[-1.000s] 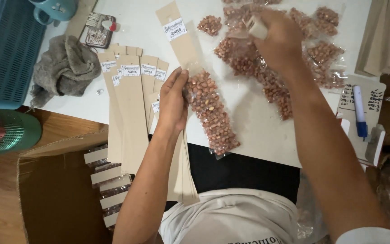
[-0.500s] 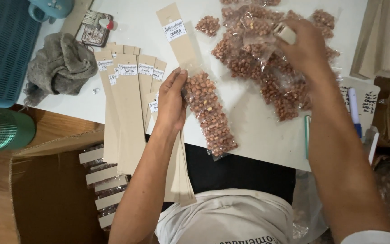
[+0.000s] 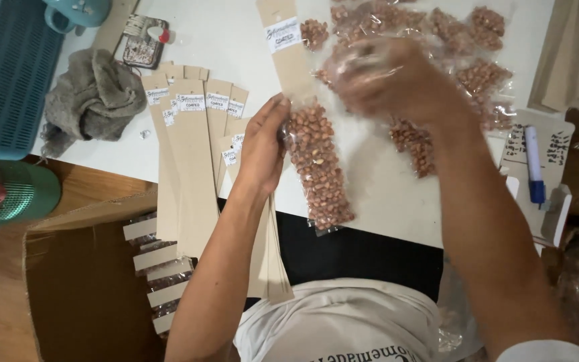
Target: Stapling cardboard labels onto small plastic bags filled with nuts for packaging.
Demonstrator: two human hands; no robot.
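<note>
Right hand (image 3: 397, 84) lifted a packet beyond left hand (image 3: 263, 147).

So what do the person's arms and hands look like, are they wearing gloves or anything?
No gloves. Both the left hand and the right hand are bare, and so are both forearms. No rings, watch or bracelets show. A bit of white sleeve peeks in at the right upper arm, matching the white shirt with dark print.

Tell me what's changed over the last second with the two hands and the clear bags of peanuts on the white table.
The right hand lifted a small clear bag of peanuts off the pile of clear peanut bags and brought it left, toward the left hand. Unchanged: the left hand pressing the long clear peanut bag with a brown card backing, and the grey cloth.
</note>
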